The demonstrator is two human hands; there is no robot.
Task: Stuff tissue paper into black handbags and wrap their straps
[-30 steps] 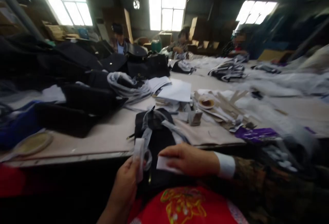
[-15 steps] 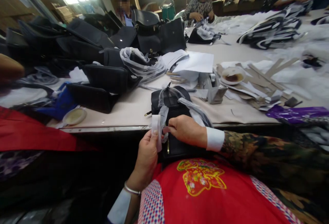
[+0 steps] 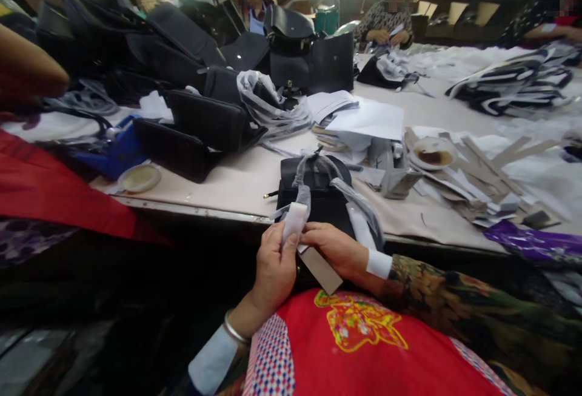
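A black backpack (image 3: 291, 176) lies at the table edge in front of me, its straps wrapped in clear plastic film (image 3: 359, 199). My left hand (image 3: 275, 259) is closed, thumb on top, around a white strip (image 3: 294, 220) that stands up over the bag. Close beside it, my right hand (image 3: 334, 247) pinches at the strip's lower end. A grey-brown cardboard strip (image 3: 322, 271) slants down from under the right fingers toward my red apron. The fingertips of the right hand are partly hidden where the hands meet.
Black bags (image 3: 200, 120) are heaped at the left and back. White sheets (image 3: 368, 118), a clear box (image 3: 400, 174), cardboard offcuts (image 3: 486, 159) and a bowl with brown residue (image 3: 431, 152) lie ahead. A shallow dish (image 3: 139, 177) stands near the edge. Co-workers (image 3: 386, 23) sit across; another person's arm (image 3: 31, 59) is at left.
The white strip has tilted from upright, and the cardboard strip now shows below the right hand. Both hands have drawn closer together. The view has shifted left.
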